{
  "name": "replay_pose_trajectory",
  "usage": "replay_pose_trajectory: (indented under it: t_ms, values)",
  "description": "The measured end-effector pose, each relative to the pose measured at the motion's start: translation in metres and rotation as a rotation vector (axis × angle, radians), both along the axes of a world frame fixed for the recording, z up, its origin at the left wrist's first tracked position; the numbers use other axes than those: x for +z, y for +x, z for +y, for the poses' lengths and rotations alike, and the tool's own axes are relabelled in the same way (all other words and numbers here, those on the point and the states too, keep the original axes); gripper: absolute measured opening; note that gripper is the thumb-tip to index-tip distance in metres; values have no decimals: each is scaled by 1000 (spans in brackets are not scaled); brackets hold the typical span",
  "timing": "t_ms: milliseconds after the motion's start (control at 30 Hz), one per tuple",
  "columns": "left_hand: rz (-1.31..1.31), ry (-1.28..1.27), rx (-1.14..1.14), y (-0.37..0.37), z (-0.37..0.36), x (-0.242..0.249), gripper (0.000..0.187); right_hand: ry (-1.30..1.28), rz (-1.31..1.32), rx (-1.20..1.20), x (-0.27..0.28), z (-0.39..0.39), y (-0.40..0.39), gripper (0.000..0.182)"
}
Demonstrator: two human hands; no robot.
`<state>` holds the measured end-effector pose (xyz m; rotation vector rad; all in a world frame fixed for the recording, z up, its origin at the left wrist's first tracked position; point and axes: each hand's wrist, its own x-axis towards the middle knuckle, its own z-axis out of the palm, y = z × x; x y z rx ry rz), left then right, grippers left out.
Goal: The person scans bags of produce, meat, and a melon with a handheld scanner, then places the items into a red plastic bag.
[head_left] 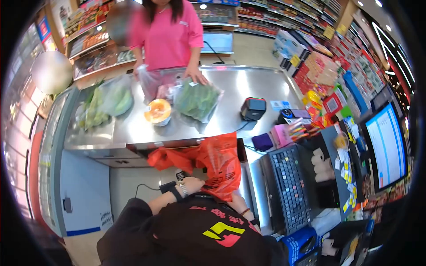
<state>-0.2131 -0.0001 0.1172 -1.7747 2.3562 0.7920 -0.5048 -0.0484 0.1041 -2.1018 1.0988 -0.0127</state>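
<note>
My left hand point(192, 184), with a watch and a dark band at the wrist, is closed at the lower left edge of a red plastic bag point(222, 162). The bag hangs in front of me, below the counter's edge. At its lower right is my right hand point(238, 202), its fingers mostly hidden by the bag. On the metal counter point(239, 82) lie a bag of leafy greens point(197, 101), a wrapped cut pumpkin point(158, 111) and bagged vegetables point(117, 95). A person in pink point(171, 35) across the counter touches the greens and holds a clear bag.
A black scanner point(254, 108) stands on the counter's right part. Right of me are a keyboard point(290, 190), paper rolls point(322, 166), a pen holder and a monitor point(385, 148). A glass-sided case stands at the left.
</note>
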Motion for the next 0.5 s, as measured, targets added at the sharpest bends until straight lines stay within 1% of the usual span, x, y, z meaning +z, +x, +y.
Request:
replay_pose_trajectory:
  t_ms: [33, 100, 200, 300, 400, 500]
  values:
    - [19, -20, -17, 0, -2, 0, 23, -1, 19, 0, -1, 0, -2, 37]
    - [-9, 32, -28, -4, -9, 13, 21, 4, 31, -16, 5, -1, -1, 34]
    - [-11, 47, -52, -6, -12, 16, 18, -15, 12, -25, -11, 0, -7, 34]
    - [-13, 54, -71, -6, -17, 29, 18, 1, -2, -46, -15, 0, -8, 34]
    - [-7, 58, -71, -4, -17, 32, 18, 21, 2, -60, -16, -1, -7, 41]
    - [0, 67, -65, 0, -16, 30, 20, 27, -57, -59, -4, 0, -1, 41]
